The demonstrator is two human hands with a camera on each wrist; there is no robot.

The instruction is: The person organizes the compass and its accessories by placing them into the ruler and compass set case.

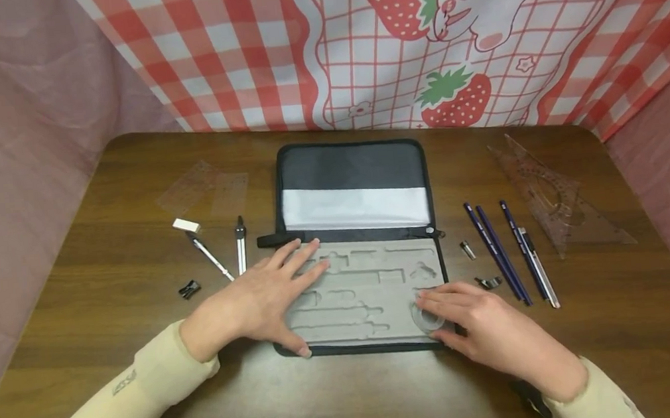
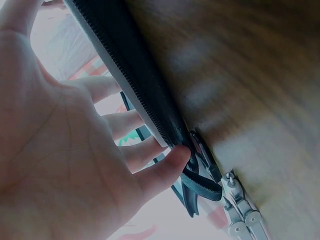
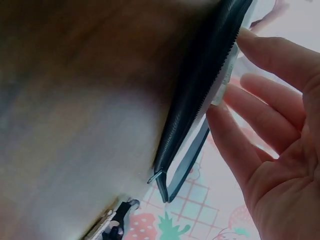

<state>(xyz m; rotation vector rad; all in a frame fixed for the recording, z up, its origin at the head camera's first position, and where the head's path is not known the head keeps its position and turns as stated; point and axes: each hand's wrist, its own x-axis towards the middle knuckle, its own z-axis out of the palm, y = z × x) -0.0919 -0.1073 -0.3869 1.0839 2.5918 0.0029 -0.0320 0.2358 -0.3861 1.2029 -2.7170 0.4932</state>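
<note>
An unzipped black case (image 1: 368, 350) lies on the table with its lid folded back. Its grey tray (image 1: 395, 297) has moulded slots of several shapes. At the tray's lower right corner my right hand (image 1: 485, 319) pinches a clear round piece (image 1: 427, 318) between thumb and fingers; it sits at the round slot. In the right wrist view, the piece's pale edge (image 3: 220, 92) shows by my fingertips. Fingers spread, my left hand (image 1: 265, 296) rests over the tray's left side, the thumb near the front rim. Below that hand, the left wrist view shows the zipper edge (image 2: 135, 85).
Left of the case lie a white eraser (image 1: 186, 225), a pen-like tool (image 1: 211, 256), a compass (image 1: 240, 241), a black sharpener (image 1: 188, 290) and clear rulers (image 1: 230, 192). Rightward are dark blue pencils (image 1: 493, 254), a small lead tube (image 1: 467, 250), a metal piece (image 1: 489, 282) and clear set squares (image 1: 552, 198).
</note>
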